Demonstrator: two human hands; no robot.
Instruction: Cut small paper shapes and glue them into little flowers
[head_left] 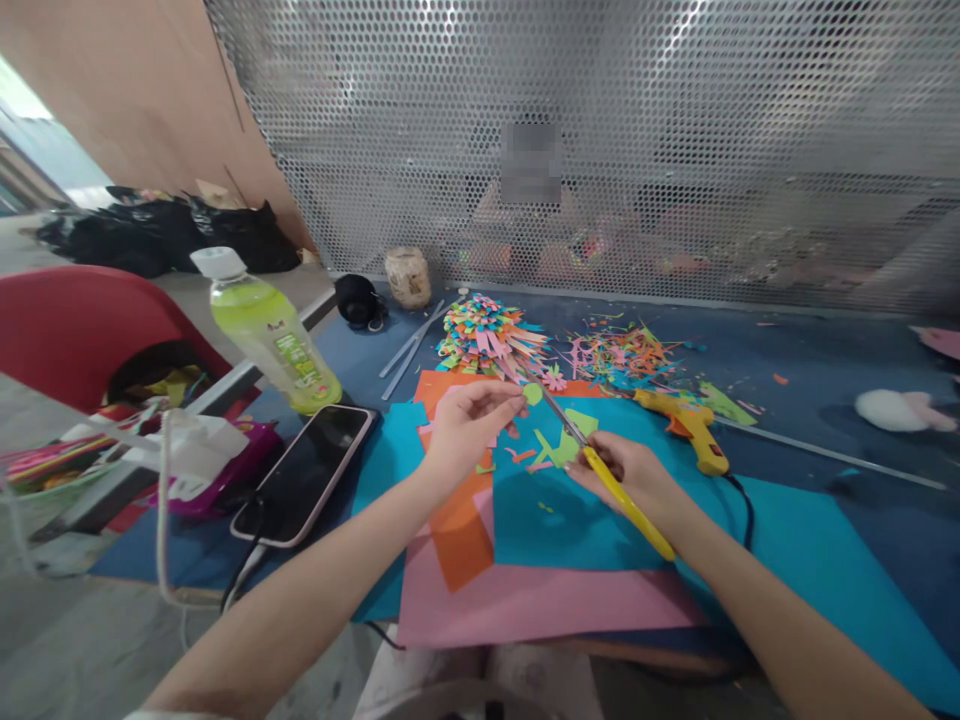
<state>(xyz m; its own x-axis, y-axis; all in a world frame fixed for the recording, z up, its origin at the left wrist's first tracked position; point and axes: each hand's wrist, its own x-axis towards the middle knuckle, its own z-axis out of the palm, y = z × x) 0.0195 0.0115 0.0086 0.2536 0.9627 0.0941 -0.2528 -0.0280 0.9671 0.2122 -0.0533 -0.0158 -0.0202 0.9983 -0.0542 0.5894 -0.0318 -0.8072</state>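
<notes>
Between its thumb and fingers my left hand (480, 415) pinches a small round piece of light green paper (532, 394). My right hand (622, 465) grips a pair of scissors (619, 495) with yellow handles, whose metal blades point up and left and reach the green piece. Below the hands, blue paper sheets (585, 540) overlap pink paper (540, 605) and orange paper (461, 540). A larger green paper scrap (574, 435) and several small offcuts lie on the blue sheet. Behind the hands sits a cone-shaped heap of curled multicoloured paper strips (487, 335).
A yellow glue gun (690, 425) with a black cord lies right of the scissors, near a clear glue stick (832, 455). Thin paper shreds (622, 355) are piled behind. To the left are a phone (307, 475) and a green drink bottle (270, 335). A perforated metal panel (420, 140) closes the back.
</notes>
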